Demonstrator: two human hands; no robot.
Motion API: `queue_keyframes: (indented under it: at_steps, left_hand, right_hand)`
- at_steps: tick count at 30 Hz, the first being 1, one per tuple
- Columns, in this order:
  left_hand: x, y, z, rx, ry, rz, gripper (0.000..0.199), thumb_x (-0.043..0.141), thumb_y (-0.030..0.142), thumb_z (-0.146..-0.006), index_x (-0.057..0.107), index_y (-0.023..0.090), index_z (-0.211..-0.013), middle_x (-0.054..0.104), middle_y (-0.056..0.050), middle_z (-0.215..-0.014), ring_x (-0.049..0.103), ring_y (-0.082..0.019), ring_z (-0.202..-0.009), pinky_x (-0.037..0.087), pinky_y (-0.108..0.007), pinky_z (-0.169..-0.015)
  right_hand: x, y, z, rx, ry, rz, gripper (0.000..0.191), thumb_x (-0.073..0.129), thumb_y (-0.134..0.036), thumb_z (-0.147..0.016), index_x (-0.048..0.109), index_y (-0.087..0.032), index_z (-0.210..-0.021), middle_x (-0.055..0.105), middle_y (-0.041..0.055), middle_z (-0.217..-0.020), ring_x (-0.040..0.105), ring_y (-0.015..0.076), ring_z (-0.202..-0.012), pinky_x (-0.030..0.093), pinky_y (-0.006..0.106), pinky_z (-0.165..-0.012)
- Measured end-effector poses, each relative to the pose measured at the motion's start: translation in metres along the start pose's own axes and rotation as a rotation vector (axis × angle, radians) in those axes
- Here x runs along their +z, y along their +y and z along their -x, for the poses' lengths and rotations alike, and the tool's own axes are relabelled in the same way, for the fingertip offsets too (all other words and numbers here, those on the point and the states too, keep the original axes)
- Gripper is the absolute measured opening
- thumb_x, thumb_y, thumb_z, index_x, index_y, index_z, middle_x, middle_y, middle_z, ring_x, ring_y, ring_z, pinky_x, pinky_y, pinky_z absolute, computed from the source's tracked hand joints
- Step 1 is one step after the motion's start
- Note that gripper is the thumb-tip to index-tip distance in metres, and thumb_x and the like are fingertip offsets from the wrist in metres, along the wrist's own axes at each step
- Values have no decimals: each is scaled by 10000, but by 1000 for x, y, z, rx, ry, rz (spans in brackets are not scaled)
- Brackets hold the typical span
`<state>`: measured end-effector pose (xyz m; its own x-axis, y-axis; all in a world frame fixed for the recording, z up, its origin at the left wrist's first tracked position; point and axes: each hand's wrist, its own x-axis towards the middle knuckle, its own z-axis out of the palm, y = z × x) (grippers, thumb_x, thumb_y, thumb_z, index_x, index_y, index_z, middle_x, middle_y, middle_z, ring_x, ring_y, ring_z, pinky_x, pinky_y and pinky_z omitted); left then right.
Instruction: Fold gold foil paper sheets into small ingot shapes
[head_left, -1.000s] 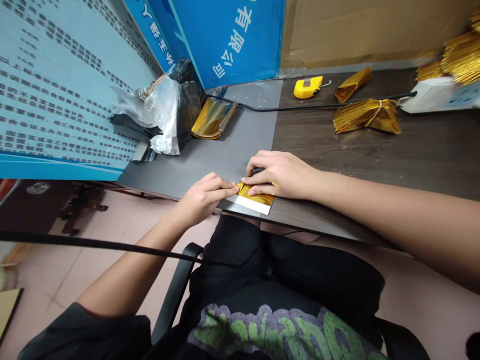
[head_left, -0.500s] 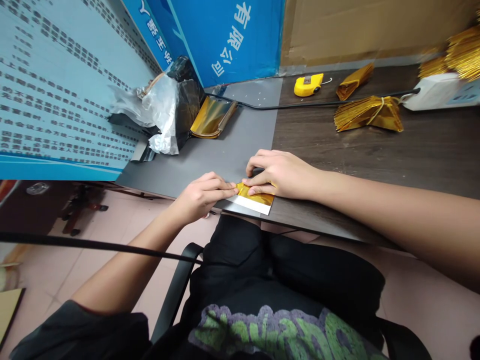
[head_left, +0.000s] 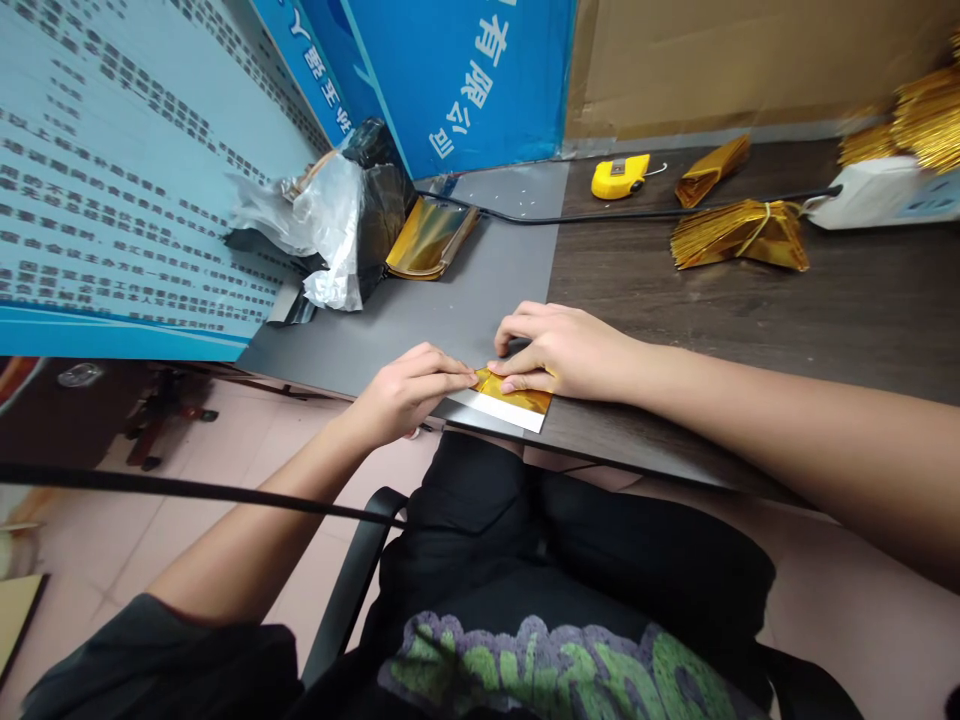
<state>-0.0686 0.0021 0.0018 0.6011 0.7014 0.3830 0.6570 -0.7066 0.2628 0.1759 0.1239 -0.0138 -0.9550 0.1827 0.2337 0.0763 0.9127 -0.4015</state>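
At the front edge of the desk lies a sheet of gold foil paper [head_left: 531, 399] with a white strip along its near side. My left hand [head_left: 411, 388] has its fingers pressed together on the sheet's left end. From the other side, my right hand [head_left: 564, 348] presses thumb and forefinger on the gold part, its other fingers curled above. A crease shows in the gold between the two hands. The fingers hide part of the sheet's far edge.
Behind the hands are a stack of gold foil sheets [head_left: 429, 238], a crumpled plastic bag [head_left: 330, 225] and a yellow tape measure [head_left: 619, 177]. Bundled folded gold paper [head_left: 739, 236] lies right of them. A black cable [head_left: 592, 217] runs to a white power strip [head_left: 862, 192]. Blue printed panels [head_left: 480, 90] stand behind.
Both hands stay on the foil paper in nearly the same pose. The whole view has shifted slightly. The crease between the fingers looks a little sharper.
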Motion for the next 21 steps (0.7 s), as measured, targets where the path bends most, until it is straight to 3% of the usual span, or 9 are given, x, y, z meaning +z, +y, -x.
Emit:
queue_keyframes:
  at_steps: [6, 11, 21]
  left_hand:
    - [1, 7, 2, -225, 23, -82, 164, 653, 179, -940, 723, 173, -1088, 743, -28, -927, 654, -100, -852, 572, -230, -796]
    - [0, 12, 5, -317, 14, -74, 146, 653, 190, -940, 746, 187, -1052, 707, -22, -913, 655, -101, -871, 566, -221, -800]
    - [-3, 8, 6, -162, -24, -116, 161, 615, 146, -950, 735, 186, -1049, 669, -26, -902, 583, -98, -843, 525, -211, -755]
  right_hand:
    - [0, -2, 0, 18, -3, -9, 278, 611, -446, -988, 813, -284, -1087, 689, 79, -1088, 549, 238, -994, 417, 349, -776]
    - [2, 0, 1, 15, 17, -23, 274, 614, -448, -985, 818, -285, -1069, 693, 76, -1073, 555, 232, -982, 421, 350, -770]
    - [2, 0, -1, 61, 17, -57, 241, 677, -449, -944, 820, -293, -1059, 690, 70, -1079, 560, 240, -999, 415, 348, -778]
